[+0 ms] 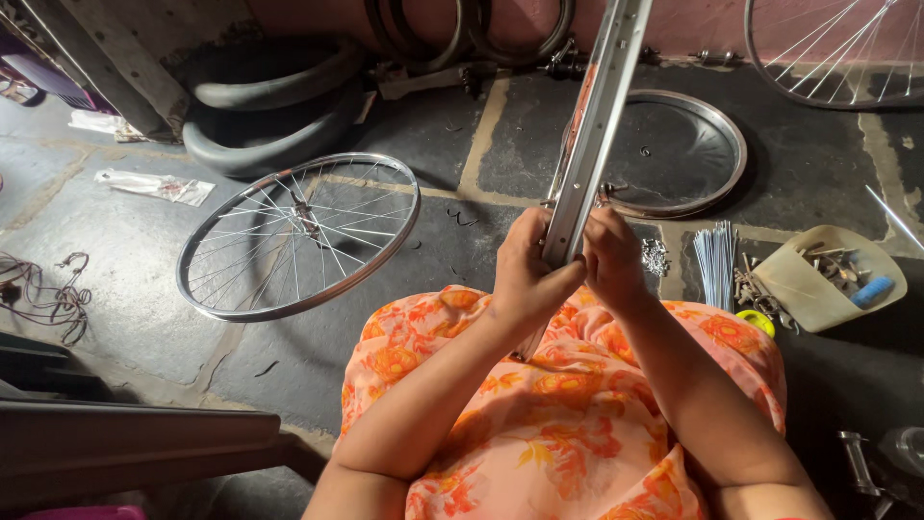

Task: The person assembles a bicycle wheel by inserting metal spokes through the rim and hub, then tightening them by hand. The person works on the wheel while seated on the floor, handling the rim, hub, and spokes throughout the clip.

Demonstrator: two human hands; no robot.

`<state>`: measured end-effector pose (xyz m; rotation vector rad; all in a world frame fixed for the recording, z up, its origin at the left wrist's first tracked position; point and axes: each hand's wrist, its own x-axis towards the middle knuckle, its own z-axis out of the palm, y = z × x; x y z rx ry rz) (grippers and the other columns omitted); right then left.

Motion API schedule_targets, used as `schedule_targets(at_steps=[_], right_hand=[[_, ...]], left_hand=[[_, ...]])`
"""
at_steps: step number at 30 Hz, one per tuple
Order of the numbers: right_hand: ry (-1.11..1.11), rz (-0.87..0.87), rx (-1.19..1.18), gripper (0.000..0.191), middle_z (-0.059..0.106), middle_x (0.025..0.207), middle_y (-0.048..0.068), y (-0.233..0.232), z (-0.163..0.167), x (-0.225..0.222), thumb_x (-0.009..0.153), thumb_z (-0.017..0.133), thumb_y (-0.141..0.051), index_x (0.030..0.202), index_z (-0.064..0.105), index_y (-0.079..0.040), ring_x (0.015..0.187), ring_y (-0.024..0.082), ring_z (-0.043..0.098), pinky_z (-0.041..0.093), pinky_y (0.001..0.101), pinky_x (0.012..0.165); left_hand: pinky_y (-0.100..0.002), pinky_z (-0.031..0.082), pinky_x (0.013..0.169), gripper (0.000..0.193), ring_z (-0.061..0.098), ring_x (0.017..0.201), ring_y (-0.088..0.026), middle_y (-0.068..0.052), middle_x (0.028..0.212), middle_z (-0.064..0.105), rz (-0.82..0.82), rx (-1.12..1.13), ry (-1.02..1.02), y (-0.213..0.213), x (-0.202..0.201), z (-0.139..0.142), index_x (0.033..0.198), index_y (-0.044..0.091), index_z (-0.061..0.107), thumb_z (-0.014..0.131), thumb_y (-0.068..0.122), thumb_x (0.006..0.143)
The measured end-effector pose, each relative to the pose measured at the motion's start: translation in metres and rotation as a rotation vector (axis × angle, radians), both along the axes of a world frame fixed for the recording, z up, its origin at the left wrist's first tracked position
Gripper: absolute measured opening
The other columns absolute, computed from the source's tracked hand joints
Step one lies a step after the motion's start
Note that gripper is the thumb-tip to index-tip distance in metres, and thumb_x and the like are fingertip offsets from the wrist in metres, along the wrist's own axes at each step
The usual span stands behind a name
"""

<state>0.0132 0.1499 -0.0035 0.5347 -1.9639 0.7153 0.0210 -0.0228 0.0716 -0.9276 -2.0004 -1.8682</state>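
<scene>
We are reaching both arms forward over our lap. Our left hand (525, 274) and right hand (614, 262) are gripping the shiny wheel rim (595, 125), fingers curled tight, holding it upright between them.

Silver rim (595, 135), orange-flowered pink cloth (568, 424), cream tray (818, 289)

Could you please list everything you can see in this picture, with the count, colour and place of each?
wheel rim: one, silver, upright, held in both hands
spoked wheels: two, silver, floor left and top right
bare rim: one, silver, flat behind the held rim
tyres: two, black, top left
spokes: one bundle, silver, floor right
tray: one, beige, right, holding small parts
left hand: one, fingers around the rim
right hand: one, gripping the rim
</scene>
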Motion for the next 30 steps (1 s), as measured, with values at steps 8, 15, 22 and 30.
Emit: schedule_targets(at_steps=[8, 15, 22, 30], right_hand=[[-0.028, -0.01, 0.1, 0.04, 0.064, 0.103, 0.017, -0.006, 0.005, 0.002, 0.091, 0.056, 0.01, 0.127, 0.057, -0.006, 0.093, 0.037, 0.065, 0.055, 0.0452, 0.081], [-0.057, -0.021, 0.127, 0.035, 0.063, 0.1, 0.013, -0.019, 0.006, -0.001, 0.091, 0.062, 0.006, 0.123, 0.06, -0.009, 0.091, 0.035, 0.066, 0.056, 0.0437, 0.079], [-0.061, -0.047, 0.031, 0.027, 0.068, 0.104, 0.015, -0.022, 0.001, -0.001, 0.091, 0.062, 0.004, 0.117, 0.063, -0.003, 0.088, 0.033, 0.07, 0.058, 0.041, 0.076], [-0.001, -0.064, -0.212, 0.024, 0.071, 0.104, 0.014, -0.027, -0.023, 0.001, 0.097, 0.069, -0.004, 0.12, 0.062, 0.0, 0.09, 0.023, 0.072, 0.058, 0.034, 0.08]], left_hand=[[-0.031, 0.049, 0.073, 0.016, 0.058, 0.078, -0.02, -0.007, 0.085, 0.057, 0.042, 0.001, -0.02, -0.007, -0.005, 0.0, 0.088, 0.004, 0.06, 0.069, 0.007, 0.075], [-0.029, 0.052, 0.081, 0.021, 0.063, 0.089, -0.019, -0.007, 0.097, 0.061, 0.061, 0.064, 0.006, -0.015, -0.001, 0.0, 0.095, 0.002, 0.064, 0.068, 0.007, 0.074], [-0.03, 0.052, 0.08, 0.024, 0.062, 0.09, -0.02, -0.008, 0.099, 0.059, 0.061, 0.052, -0.052, -0.013, 0.001, 0.001, 0.094, 0.001, 0.064, 0.072, 0.01, 0.073], [-0.033, 0.052, 0.091, 0.034, 0.059, 0.102, -0.025, -0.01, 0.107, 0.055, 0.052, 0.061, -0.006, -0.008, 0.001, -0.003, 0.1, 0.003, 0.059, 0.071, 0.011, 0.07]])
